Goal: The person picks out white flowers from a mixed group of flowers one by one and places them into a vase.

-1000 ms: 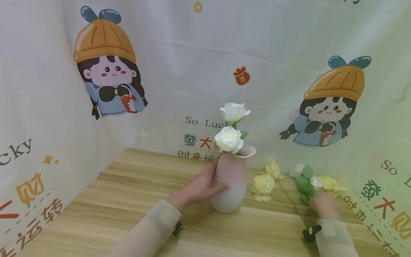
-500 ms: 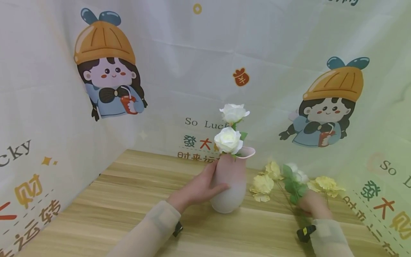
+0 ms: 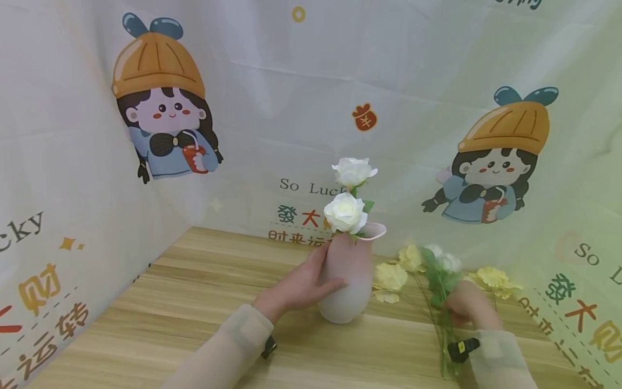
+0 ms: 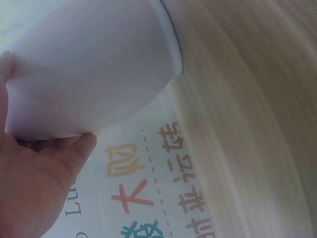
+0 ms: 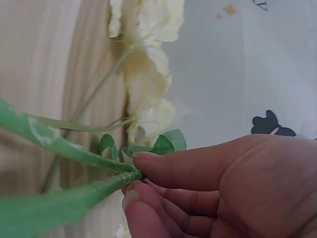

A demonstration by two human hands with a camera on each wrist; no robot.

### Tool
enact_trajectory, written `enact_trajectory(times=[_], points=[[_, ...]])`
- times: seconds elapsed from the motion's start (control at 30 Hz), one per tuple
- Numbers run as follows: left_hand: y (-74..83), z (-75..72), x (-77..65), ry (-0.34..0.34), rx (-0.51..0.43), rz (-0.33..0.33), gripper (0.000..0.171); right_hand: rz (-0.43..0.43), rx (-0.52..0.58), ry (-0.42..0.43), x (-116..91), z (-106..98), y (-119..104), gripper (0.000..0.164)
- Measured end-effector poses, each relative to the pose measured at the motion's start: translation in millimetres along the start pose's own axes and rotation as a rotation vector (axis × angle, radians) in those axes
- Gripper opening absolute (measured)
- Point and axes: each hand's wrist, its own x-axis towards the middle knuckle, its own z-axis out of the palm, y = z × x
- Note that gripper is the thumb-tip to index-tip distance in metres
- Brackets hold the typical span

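A pink-to-white vase point(image 3: 346, 286) stands upright on the wooden table, with two white roses point(image 3: 345, 212) rising from its mouth. My left hand point(image 3: 302, 278) holds the vase from its left side, thumb across the front; in the left wrist view, fingertips curl against the pale vase wall point(image 4: 99, 64). To the right of the vase, my right hand point(image 3: 470, 303) pinches a white rose spray point(image 3: 448, 263) below its blooms. Seen from the right wrist, thumb and fingertips close on two green stems point(image 5: 69, 147) where they meet, with green leaves point(image 5: 166, 143) just beyond.
Yellow flowers point(image 3: 391, 276) lie between the vase and my right hand. Another yellow flower point(image 3: 493, 279) lies past that hand, towards the right edge. A printed cloth point(image 3: 272, 108) hangs behind and beside the wooden table point(image 3: 204, 281).
My right hand has moved left and drawn the white rose spray towards the vase, tilting its stems more upright. The nearby yellow flowers have shifted slightly left. My left hand stays on the vase.
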Motion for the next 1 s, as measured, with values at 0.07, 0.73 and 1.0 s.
enact_trajectory(times=[0.07,0.73,1.0], points=[[0.4,-0.2,-0.4,0.0,0.0,-0.001,0.099,0.003,-0.021,-0.002,-1.5,-3.3,-4.5,0.029],[-4.1,2.2,1.3,0.017,-0.01,0.027,0.099,-0.115,-0.122,-0.012,-9.6,-13.4,-24.7,0.036],[-4.2,1.9,1.4,0.009,-0.011,0.021,0.099,-0.132,-0.152,-0.028,-8.4,-13.9,-28.1,0.036]])
